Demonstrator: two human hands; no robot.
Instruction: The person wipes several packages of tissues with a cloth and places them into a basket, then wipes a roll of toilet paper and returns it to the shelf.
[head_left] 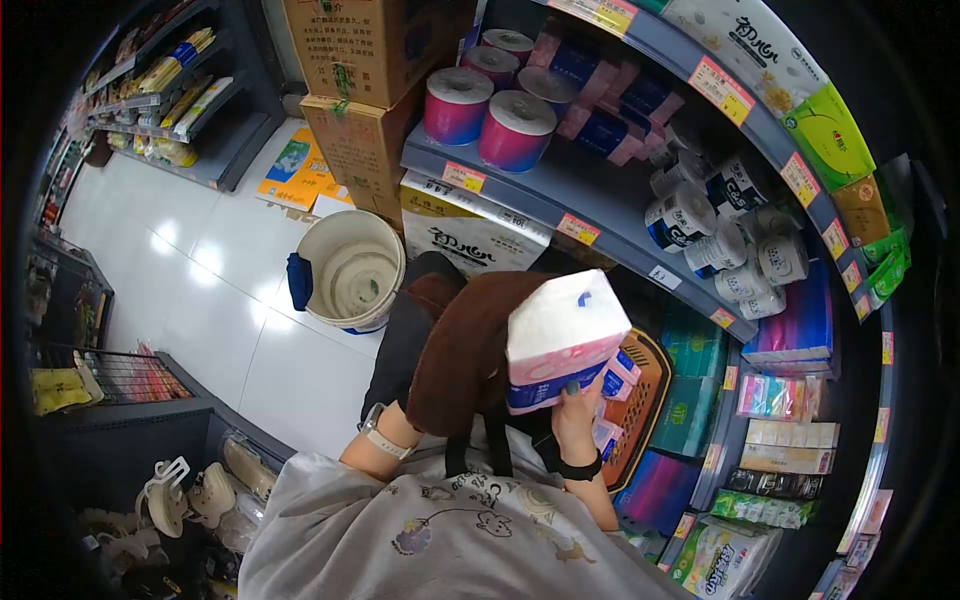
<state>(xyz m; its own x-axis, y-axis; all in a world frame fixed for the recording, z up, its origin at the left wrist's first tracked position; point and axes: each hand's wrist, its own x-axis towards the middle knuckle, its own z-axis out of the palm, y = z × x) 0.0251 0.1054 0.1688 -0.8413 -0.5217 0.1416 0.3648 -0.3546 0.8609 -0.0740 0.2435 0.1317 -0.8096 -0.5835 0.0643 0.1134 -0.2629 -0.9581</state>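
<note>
My right hand, with a black band at the wrist, grips the lower edge of a white, pink and blue tissue pack. A brown cloth is bunched against the pack's left side. My left forearm, wearing a pale watch, reaches to this cloth, which hides the left hand and its fingers. Below and right of the pack is an orange-brown basket holding smaller pink and blue tissue packs.
A shelf ahead carries pink-blue paper rolls and several white rolls. Left of it stand a white bucket and stacked cardboard boxes. Packaged goods fill the right shelves. Pale clogs sit at the lower left.
</note>
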